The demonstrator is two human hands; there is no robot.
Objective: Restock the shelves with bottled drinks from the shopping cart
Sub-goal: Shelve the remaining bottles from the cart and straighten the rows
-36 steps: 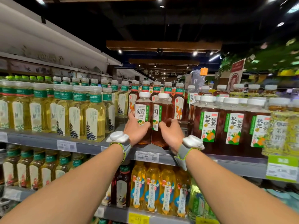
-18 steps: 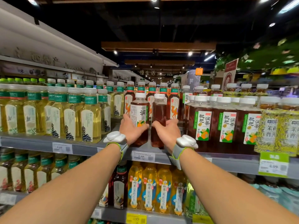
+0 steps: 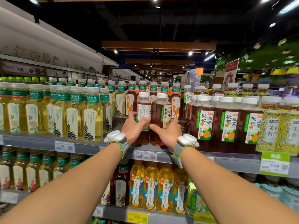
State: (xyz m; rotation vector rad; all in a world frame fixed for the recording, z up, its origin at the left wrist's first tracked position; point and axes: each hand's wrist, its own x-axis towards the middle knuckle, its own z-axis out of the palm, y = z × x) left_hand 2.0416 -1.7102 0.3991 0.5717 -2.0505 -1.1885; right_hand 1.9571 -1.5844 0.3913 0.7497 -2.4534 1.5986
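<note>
Left hand (image 3: 131,129): wrapped round left brown bottle (image 3: 143,110).
Right hand (image 3: 168,134): wrapped round right brown bottle (image 3: 161,117).
Risk: bottles (by the shelf edge (image 3: 90,147)) could be tipped over if pushed too hard.

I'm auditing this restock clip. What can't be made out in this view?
Head view only:
Shopping cart: outside the frame.
Parts of left brown bottle and right brown bottle: covered by left hand and right hand.
Price tag small print: blurred, too small.

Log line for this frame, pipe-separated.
phase: shelving | left hand: grips left tea bottle | right hand: grips right tea bottle | bottles: upright, shelf front
</note>
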